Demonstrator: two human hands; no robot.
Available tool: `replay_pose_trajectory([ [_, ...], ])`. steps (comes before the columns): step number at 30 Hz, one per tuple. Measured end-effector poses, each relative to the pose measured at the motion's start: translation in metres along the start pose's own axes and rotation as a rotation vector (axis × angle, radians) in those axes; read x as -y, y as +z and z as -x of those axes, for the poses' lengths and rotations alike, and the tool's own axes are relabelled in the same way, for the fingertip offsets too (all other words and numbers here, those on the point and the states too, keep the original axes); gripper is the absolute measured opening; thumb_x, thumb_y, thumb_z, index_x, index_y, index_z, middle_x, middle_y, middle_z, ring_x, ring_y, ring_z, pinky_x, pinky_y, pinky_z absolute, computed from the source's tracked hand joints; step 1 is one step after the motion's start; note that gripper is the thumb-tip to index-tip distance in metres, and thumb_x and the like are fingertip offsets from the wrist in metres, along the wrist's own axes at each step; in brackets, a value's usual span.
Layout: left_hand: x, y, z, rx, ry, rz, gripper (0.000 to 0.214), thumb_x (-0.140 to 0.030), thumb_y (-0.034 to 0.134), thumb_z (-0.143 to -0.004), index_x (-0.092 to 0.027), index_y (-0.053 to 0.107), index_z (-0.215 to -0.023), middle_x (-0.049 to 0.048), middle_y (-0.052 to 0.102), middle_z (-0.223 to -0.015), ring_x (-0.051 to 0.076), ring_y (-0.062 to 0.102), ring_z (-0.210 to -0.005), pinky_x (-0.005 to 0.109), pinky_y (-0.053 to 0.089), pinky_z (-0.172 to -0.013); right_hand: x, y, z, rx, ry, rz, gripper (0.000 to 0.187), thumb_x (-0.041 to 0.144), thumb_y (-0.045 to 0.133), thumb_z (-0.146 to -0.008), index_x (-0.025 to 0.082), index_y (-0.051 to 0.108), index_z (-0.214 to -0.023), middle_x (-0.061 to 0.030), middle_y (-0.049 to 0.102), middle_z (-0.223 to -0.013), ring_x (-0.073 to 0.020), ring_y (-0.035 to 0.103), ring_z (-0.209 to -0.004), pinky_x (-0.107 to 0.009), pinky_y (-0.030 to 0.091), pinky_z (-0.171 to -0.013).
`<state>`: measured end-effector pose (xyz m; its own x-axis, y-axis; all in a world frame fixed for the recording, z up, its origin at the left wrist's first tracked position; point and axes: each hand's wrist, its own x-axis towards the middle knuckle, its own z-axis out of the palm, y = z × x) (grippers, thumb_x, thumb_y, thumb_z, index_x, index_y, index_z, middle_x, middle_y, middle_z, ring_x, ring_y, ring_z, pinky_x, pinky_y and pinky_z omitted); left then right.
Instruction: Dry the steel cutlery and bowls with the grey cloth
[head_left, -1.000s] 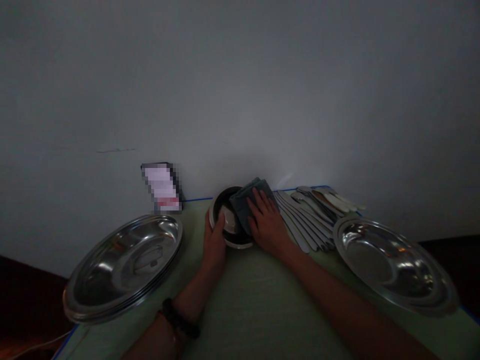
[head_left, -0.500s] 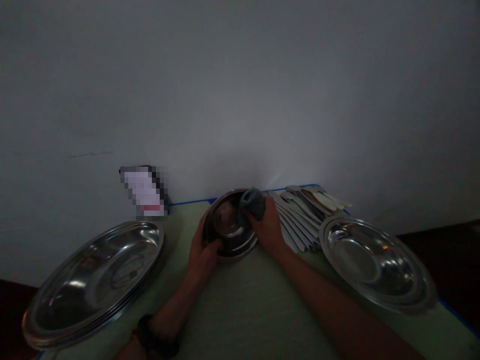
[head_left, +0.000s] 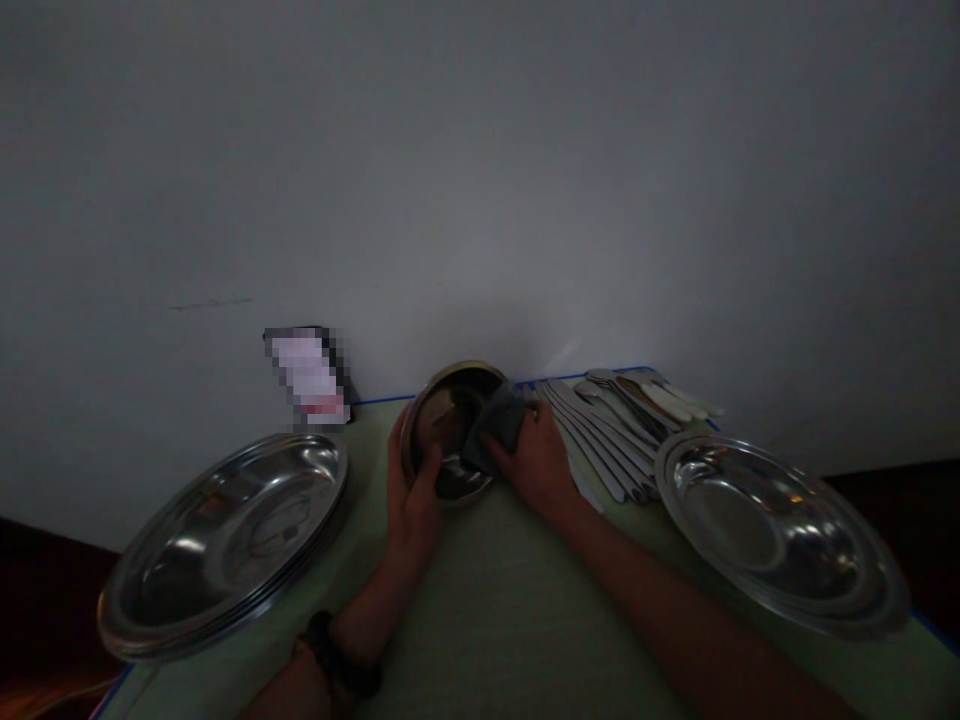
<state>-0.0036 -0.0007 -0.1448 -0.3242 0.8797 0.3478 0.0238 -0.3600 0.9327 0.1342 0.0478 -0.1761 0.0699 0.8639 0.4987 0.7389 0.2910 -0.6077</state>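
Observation:
A round metal bowl [head_left: 442, 410] is tilted toward me above the far part of the table. My left hand [head_left: 412, 495] grips its left side, thumb over the inner wall and fingers behind the rim. In my right hand [head_left: 536, 455] is a bunched dark grey cloth [head_left: 496, 425], pressed against the bowl's right inner side and rim. The cloth covers part of the bowl's interior. Just right of my right hand lies a row of metal cutlery [head_left: 604, 440], fanned out on the table.
Stacked oval metal dishes [head_left: 172, 600] stand at the left, and more metal dishes [head_left: 847, 570] at the right. A phone with a blurred screen [head_left: 307, 375] leans on the wall [head_left: 480, 200]. White-handled cutlery [head_left: 679, 400] lies at the back of the green table [head_left: 480, 610].
The bowl has turned to face me more steeply. My right hand has moved the cloth slightly down along the bowl's right side. The whole view has shifted a little.

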Motion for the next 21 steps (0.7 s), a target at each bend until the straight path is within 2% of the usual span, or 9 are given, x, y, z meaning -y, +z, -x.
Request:
replay_pose_trajectory([
  [2,-0.001,-0.002,0.002,0.078,0.066,-0.053,0.050,-0.026,0.059,-0.078,-0.026,0.048,-0.128,0.0033,0.049,-0.133,0.022,0.041,-0.126,0.034,0.028,-0.108,-0.002,-0.001,-0.002,-0.073,0.022,-0.087,0.059,0.050,0.059,-0.073,0.010,0.046,-0.115,-0.0194,0.046,-0.119,-0.0300,0.052,-0.103,-0.043,0.046,-0.084],
  [5,-0.001,-0.005,0.006,0.174,0.144,-0.129,0.049,-0.024,0.062,-0.076,-0.027,0.053,-0.124,0.0032,0.053,-0.127,0.024,0.045,-0.122,0.036,0.032,-0.106,-0.005,-0.006,-0.005,-0.140,0.054,-0.280,0.055,0.047,0.060,-0.073,0.014,0.042,-0.114,-0.0154,0.052,-0.112,-0.0263,0.055,-0.099,-0.040,0.046,-0.083],
  [7,-0.002,-0.004,0.009,0.178,0.147,-0.112,0.049,-0.023,0.061,-0.077,-0.028,0.051,-0.125,0.0030,0.054,-0.127,0.023,0.047,-0.121,0.035,0.034,-0.104,-0.005,-0.010,-0.006,-0.156,0.101,-0.373,0.047,0.046,0.058,-0.075,0.016,0.045,-0.109,-0.0115,0.059,-0.101,-0.0245,0.058,-0.092,-0.038,0.047,-0.079],
  [9,-0.003,-0.002,0.011,0.117,0.114,-0.044,0.049,-0.022,0.059,-0.078,-0.027,0.048,-0.126,0.0027,0.053,-0.128,0.022,0.047,-0.121,0.034,0.035,-0.104,-0.003,-0.011,-0.006,-0.158,0.121,-0.401,0.041,0.045,0.056,-0.077,0.018,0.047,-0.105,-0.0099,0.062,-0.096,-0.0238,0.060,-0.088,-0.037,0.047,-0.077],
  [11,-0.003,0.000,0.010,0.045,0.083,0.020,0.048,-0.024,0.057,-0.079,-0.027,0.047,-0.126,0.0026,0.053,-0.130,0.021,0.047,-0.122,0.033,0.035,-0.105,0.000,-0.010,-0.003,-0.130,0.104,-0.380,0.037,0.043,0.055,-0.078,0.018,0.047,-0.104,-0.0103,0.063,-0.097,-0.0240,0.060,-0.089,-0.036,0.046,-0.077],
  [15,0.001,-0.001,0.002,-0.065,0.005,0.030,0.041,-0.033,0.055,-0.081,-0.026,0.051,-0.121,0.0039,0.056,-0.126,0.022,0.049,-0.121,0.033,0.036,-0.104,0.005,-0.004,0.001,0.069,0.101,-0.235,0.034,0.039,0.050,-0.081,0.015,0.048,-0.105,-0.0123,0.064,-0.093,-0.0255,0.062,-0.085,-0.036,0.047,-0.071],
  [17,0.007,-0.002,-0.002,-0.123,-0.078,0.008,0.040,-0.035,0.056,-0.080,-0.025,0.053,-0.119,0.0041,0.058,-0.123,0.022,0.050,-0.119,0.033,0.036,-0.103,0.004,-0.001,0.000,0.136,0.089,-0.148,0.033,0.038,0.048,-0.082,0.014,0.049,-0.105,-0.0137,0.064,-0.093,-0.0261,0.061,-0.085,-0.036,0.046,-0.071],
  [21,0.015,-0.001,-0.004,-0.152,-0.242,0.001,0.049,-0.038,0.059,-0.078,-0.026,0.048,-0.124,0.0041,0.063,-0.115,0.025,0.057,-0.110,0.039,0.043,-0.097,-0.004,0.002,-0.006,0.133,0.017,0.047,0.035,0.039,0.050,-0.079,0.011,0.053,-0.101,-0.0181,0.061,-0.100,-0.0306,0.055,-0.099,-0.042,0.042,-0.084],
])
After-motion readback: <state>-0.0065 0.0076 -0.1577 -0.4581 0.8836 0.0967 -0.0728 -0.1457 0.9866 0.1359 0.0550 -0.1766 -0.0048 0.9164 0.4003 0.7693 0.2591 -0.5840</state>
